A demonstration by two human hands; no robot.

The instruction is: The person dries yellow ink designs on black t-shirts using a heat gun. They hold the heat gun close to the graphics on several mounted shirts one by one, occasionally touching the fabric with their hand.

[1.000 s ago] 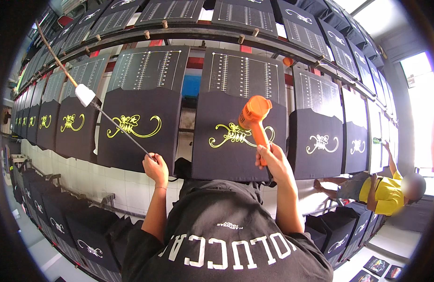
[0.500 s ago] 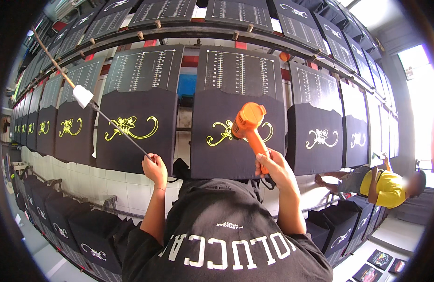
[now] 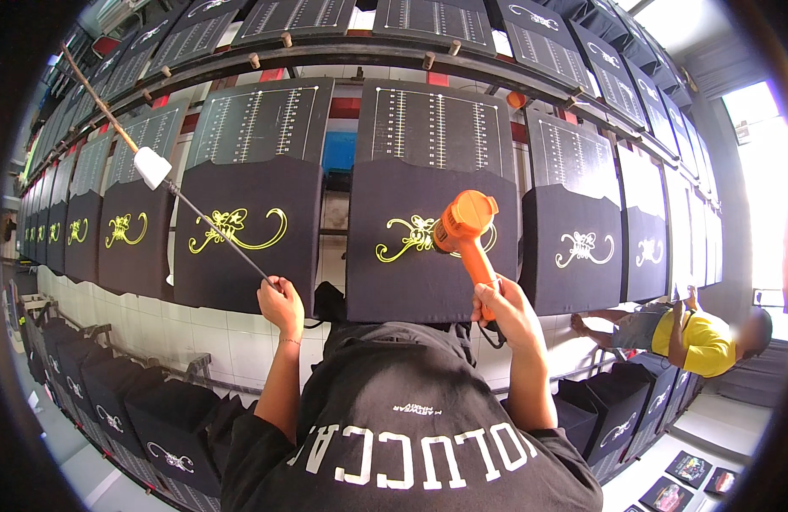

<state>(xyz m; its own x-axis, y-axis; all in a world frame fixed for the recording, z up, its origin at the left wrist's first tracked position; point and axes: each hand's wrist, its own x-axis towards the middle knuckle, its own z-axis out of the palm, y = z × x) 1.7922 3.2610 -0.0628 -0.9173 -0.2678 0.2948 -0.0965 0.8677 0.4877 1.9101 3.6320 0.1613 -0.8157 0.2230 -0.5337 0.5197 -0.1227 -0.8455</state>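
My right hand (image 3: 511, 314) is closed around the handle of an orange hair dryer (image 3: 470, 215). The dryer is over a black T-shirt (image 3: 424, 294) stretched on a board, and its dark nozzle covers part of the shirt's yellow-green swirl print (image 3: 401, 239). My left hand (image 3: 280, 305) grips the near end of a thin dark rod or cord (image 3: 216, 228), I cannot tell which. It runs up and left to a white block (image 3: 152, 167) and a brown stick (image 3: 98, 98). This line passes across the neighbouring black shirt (image 3: 253, 277) with its yellow-green print.
Shirt boards with printed ruler lines (image 3: 436, 128) stand in rows along dark rails (image 3: 360, 58). Shirts to the right bear a whitish print (image 3: 584, 248). A person in a yellow top (image 3: 709, 341) stands at the right. More shirts (image 3: 168, 427) line the row behind me.
My right hand and the hair dryer have shifted a little to the right, uncovering more of the print's left part. My left hand has barely moved.
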